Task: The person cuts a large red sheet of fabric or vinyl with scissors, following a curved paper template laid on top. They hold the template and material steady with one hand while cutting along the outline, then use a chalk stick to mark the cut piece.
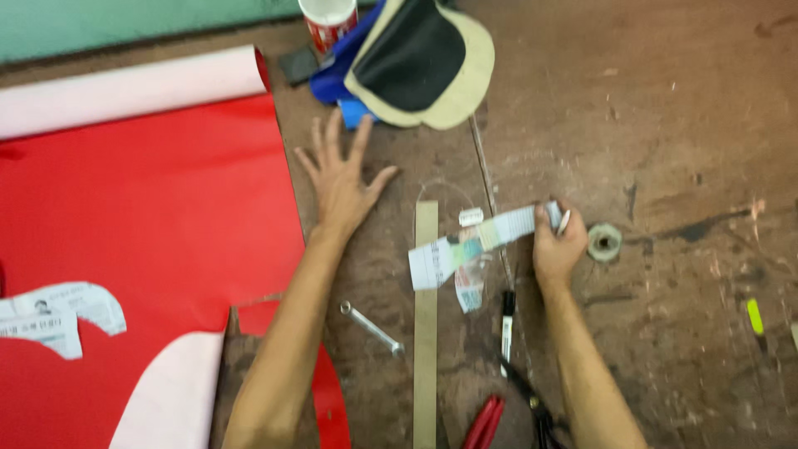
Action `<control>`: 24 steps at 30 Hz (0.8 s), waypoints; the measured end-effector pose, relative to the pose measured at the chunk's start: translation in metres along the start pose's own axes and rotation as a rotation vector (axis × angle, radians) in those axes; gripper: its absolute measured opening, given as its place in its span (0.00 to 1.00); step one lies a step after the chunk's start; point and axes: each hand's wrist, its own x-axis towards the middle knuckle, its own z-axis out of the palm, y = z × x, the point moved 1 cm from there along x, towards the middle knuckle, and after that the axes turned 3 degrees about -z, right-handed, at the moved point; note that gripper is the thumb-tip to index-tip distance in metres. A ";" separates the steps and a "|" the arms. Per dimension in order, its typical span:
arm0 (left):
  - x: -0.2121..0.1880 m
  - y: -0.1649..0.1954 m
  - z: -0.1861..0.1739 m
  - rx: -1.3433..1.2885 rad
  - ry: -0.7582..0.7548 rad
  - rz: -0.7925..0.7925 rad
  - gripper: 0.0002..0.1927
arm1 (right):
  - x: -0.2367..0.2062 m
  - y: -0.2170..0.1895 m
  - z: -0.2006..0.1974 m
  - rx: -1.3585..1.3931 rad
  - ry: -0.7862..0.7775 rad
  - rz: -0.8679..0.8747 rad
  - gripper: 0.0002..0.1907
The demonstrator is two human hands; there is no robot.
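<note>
My left hand (339, 179) lies flat and spread on the brown worktable (648, 108), just right of a large red sheet (150, 224), holding nothing. My right hand (555, 245) pinches a small silvery piece between its fingertips at the right end of a printed paper strip (474, 241). The strip runs down to the left across a long tan ruler (426, 324). A small roll of tape (604, 242) sits just right of the right hand.
A metal wrench (371, 328), a black marker (507, 320) and red-handled scissors (499, 416) lie near the front. Cut cap-shaped black and beige pieces (420, 62), blue scraps and a cup (327, 21) sit at the back. Newspaper patterns (58, 316) rest on the red sheet.
</note>
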 end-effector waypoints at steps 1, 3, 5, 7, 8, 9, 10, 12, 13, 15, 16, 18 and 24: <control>-0.026 -0.009 -0.009 -0.093 0.035 -0.033 0.40 | -0.001 0.000 -0.004 -0.026 -0.019 0.009 0.14; -0.079 -0.026 -0.023 -0.183 0.072 -0.099 0.33 | 0.001 -0.005 -0.011 0.108 -0.091 0.101 0.13; -0.108 -0.044 -0.031 -0.192 0.105 -0.112 0.26 | 0.009 -0.023 -0.011 0.288 -0.141 0.219 0.14; -0.126 -0.057 -0.032 -0.120 0.073 -0.047 0.20 | 0.017 -0.050 -0.014 0.481 -0.193 0.400 0.17; -0.134 -0.061 -0.031 -0.085 0.054 -0.025 0.17 | 0.023 -0.067 -0.013 0.424 -0.298 0.292 0.18; -0.138 -0.063 -0.029 -0.066 0.074 -0.045 0.17 | 0.031 -0.084 -0.004 0.367 -0.406 0.187 0.19; -0.139 -0.065 -0.026 -0.050 0.089 -0.064 0.16 | 0.039 -0.101 0.010 0.297 -0.503 0.039 0.18; -0.142 -0.065 -0.022 -0.041 0.085 -0.079 0.15 | 0.058 -0.130 0.043 0.192 -0.727 -0.192 0.17; -0.142 -0.063 -0.021 -0.044 0.078 -0.076 0.15 | 0.063 -0.142 0.068 0.205 -0.830 -0.129 0.18; -0.142 -0.060 -0.021 -0.028 0.085 -0.070 0.15 | 0.071 -0.164 0.123 0.155 -0.979 -0.120 0.18; -0.140 -0.059 -0.023 -0.008 0.093 -0.057 0.15 | 0.074 -0.176 0.147 0.090 -1.015 -0.171 0.18; -0.135 -0.056 -0.026 0.020 0.090 -0.045 0.16 | 0.077 -0.188 0.178 0.031 -1.090 -0.195 0.18; -0.131 -0.050 -0.030 0.052 0.069 -0.044 0.18 | 0.067 -0.151 0.170 -0.094 -0.557 -0.239 0.26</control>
